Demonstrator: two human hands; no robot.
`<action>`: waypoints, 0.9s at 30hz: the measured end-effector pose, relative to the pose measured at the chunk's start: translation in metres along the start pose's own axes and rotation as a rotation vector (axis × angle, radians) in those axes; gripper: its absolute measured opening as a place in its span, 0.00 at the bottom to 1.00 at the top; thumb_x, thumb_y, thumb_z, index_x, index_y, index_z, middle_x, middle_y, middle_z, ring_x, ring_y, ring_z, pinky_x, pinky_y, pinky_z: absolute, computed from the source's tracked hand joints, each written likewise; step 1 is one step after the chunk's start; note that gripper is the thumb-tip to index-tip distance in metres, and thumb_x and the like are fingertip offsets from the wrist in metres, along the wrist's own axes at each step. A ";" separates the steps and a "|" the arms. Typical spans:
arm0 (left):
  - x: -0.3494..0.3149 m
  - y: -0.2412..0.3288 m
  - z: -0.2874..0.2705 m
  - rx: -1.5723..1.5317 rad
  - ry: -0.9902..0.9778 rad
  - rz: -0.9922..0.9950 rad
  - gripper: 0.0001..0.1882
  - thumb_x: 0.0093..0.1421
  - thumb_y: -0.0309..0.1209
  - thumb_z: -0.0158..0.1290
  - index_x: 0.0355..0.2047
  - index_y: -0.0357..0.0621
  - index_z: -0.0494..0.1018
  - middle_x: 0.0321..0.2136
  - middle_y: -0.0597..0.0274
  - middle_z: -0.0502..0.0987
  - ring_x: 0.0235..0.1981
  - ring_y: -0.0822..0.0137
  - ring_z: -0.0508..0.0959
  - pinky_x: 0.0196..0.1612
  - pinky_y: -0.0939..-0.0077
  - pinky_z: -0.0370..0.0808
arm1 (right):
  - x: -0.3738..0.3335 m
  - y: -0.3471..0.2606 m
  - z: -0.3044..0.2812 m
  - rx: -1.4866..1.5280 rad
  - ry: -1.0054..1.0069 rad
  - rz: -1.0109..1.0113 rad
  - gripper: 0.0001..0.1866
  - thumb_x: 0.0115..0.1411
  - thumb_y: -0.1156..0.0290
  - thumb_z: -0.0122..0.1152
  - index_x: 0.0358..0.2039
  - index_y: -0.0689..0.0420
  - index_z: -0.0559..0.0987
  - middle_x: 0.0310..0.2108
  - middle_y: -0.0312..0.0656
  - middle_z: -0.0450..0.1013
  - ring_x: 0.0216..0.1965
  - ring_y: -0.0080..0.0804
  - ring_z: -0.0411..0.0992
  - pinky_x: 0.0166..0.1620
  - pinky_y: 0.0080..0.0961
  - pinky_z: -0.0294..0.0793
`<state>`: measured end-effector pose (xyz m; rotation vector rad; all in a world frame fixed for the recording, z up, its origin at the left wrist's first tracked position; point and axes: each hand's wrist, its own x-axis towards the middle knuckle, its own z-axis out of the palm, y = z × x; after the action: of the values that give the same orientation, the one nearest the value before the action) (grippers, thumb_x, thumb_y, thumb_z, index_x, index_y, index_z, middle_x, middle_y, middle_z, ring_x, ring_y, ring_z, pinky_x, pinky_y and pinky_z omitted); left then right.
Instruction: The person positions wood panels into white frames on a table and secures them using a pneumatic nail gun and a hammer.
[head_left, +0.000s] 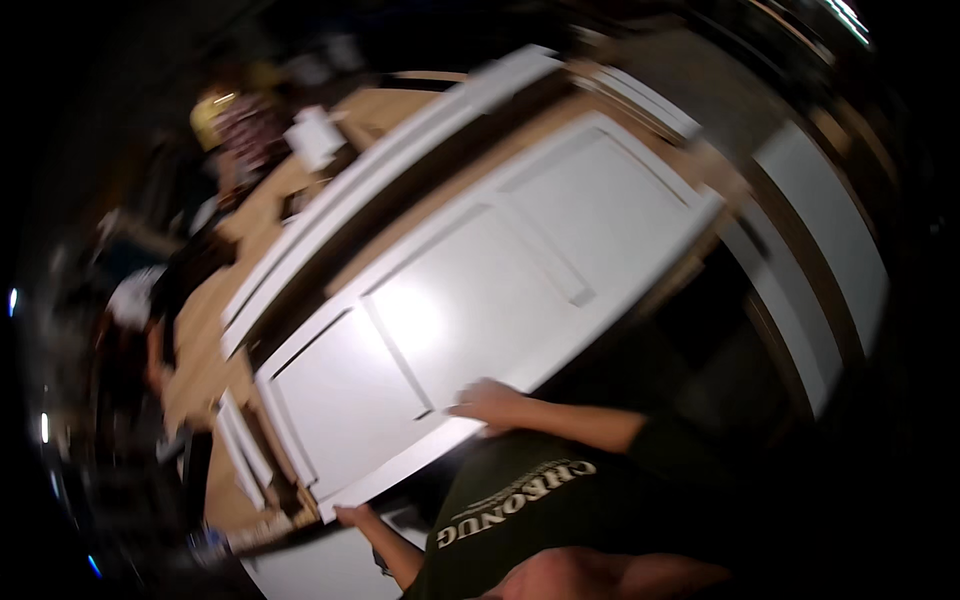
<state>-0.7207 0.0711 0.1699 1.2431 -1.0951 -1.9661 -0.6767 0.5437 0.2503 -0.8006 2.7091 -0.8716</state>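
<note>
A large white panel [470, 270] with raised dividing strips lies in front of me, slanting from lower left to upper right. A long white rail [410, 458] runs along its near edge; whether it is loose or fixed I cannot tell. My left hand [352, 514] is closed at the rail's left end, its fingers partly hidden. Farther right, my right hand [490, 402] rests over the rail, fingers curled across its top and somewhat blurred. A bright glare [412, 315] covers part of the panel's face.
Beyond the panel, long white boards [400, 165] lie on a wooden worktop [205, 320]. Short white strips [243, 450] are at the left and more [645, 100] at the far end. White panels [820, 230] stand at right. Two people [245, 125] [140, 305] are at the far left.
</note>
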 end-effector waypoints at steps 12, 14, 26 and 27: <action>0.052 -0.084 -0.049 0.223 -0.055 0.285 0.42 0.54 0.21 0.57 0.65 0.49 0.46 0.54 0.46 0.65 0.46 0.57 0.73 0.41 0.58 0.77 | -0.021 0.015 0.020 -0.143 0.102 -0.066 0.30 0.42 0.61 0.70 0.47 0.55 0.74 0.47 0.46 0.70 0.51 0.44 0.67 0.52 0.44 0.65; 0.054 -0.078 -0.059 0.245 -0.041 0.390 0.42 0.55 0.20 0.56 0.65 0.51 0.46 0.44 0.49 0.72 0.37 0.58 0.76 0.30 0.62 0.79 | -0.015 -0.003 0.010 -0.165 0.054 -0.053 0.30 0.43 0.61 0.69 0.48 0.55 0.73 0.47 0.44 0.70 0.53 0.44 0.66 0.53 0.46 0.64; -0.009 0.014 0.007 0.600 -0.295 0.396 0.35 0.49 0.28 0.61 0.54 0.32 0.57 0.39 0.46 0.72 0.42 0.51 0.74 0.45 0.62 0.71 | 0.020 -0.035 0.021 -0.304 0.204 0.322 0.39 0.36 0.62 0.70 0.51 0.60 0.69 0.45 0.50 0.71 0.48 0.47 0.68 0.53 0.48 0.64; 0.030 -0.038 0.027 0.699 -0.416 0.287 0.37 0.49 0.30 0.62 0.57 0.34 0.57 0.38 0.46 0.73 0.42 0.52 0.74 0.43 0.61 0.72 | 0.009 -0.038 0.014 -0.322 0.216 0.400 0.38 0.36 0.62 0.70 0.50 0.58 0.69 0.44 0.49 0.71 0.48 0.47 0.68 0.52 0.49 0.63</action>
<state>-0.7589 0.0756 0.1294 0.9130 -2.1681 -1.7034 -0.6636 0.5064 0.2611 -0.1956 3.0871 -0.4626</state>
